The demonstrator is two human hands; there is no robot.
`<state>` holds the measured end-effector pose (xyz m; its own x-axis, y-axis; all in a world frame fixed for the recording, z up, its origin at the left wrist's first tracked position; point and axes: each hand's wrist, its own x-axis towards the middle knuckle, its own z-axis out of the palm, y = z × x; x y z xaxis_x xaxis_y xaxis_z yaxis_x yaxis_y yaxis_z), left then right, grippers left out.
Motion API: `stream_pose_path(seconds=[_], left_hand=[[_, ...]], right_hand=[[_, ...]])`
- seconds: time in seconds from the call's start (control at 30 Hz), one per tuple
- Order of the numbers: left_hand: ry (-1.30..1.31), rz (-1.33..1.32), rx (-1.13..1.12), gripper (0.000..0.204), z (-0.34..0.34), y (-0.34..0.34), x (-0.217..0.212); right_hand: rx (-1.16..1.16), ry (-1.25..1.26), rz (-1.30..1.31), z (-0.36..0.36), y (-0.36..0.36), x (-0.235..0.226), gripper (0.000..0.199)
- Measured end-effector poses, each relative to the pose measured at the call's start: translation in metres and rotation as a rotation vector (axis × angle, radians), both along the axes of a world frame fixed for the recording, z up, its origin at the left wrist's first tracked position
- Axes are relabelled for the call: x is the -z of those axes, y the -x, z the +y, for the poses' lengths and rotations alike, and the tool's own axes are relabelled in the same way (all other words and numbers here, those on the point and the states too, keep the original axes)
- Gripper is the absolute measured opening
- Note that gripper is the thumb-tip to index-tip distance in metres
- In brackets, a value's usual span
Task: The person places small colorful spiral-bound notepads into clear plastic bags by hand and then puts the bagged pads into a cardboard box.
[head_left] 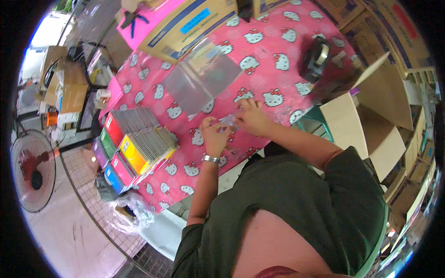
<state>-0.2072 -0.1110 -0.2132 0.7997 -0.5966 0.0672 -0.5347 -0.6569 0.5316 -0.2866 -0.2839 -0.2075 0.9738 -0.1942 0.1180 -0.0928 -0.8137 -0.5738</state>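
Observation:
Over the near part of the pink cartoon-print tablecloth (252, 60), my two hands are close together. A small piece of crinkled clear plastic (228, 121) lies between their fingertips. My left hand (215, 137), with a metal band on its wrist, is closed in a pinch on that plastic. The fingers of my right hand (253, 118) are bent and closed on its other side. Just beyond them lie flat clear plastic bags (201, 78). To the left stand stacks of spiral notebooks (143, 136) with yellow, red, green and other coloured covers.
A black tape dispenser (315, 59) stands at the far right of the table. An open cardboard box (345, 123) is close to my right arm. At the back are a closed carton (190, 28) and blue-handled pliers (133, 22). A fan (33, 171) stands far left.

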Motion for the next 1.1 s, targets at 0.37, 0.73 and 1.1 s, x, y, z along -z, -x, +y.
stream_pose_path(seconds=[0.37,0.73,1.1], left_hand=[[-0.117,0.175,0.344,0.04,-0.015,-0.036,-0.016],[0.091,0.735,0.305,0.034,-0.001,-0.04,0.002],[-0.112,0.728,0.229,0.043,0.001,-0.037,0.005]], right_hand=[[1.229,-1.042,-0.252,-0.26,0.087,0.095,0.02],[0.983,-1.579,-0.618,-0.187,0.099,0.104,0.006],[-0.765,-0.371,0.591,-0.054,-0.098,0.001,0.042]])
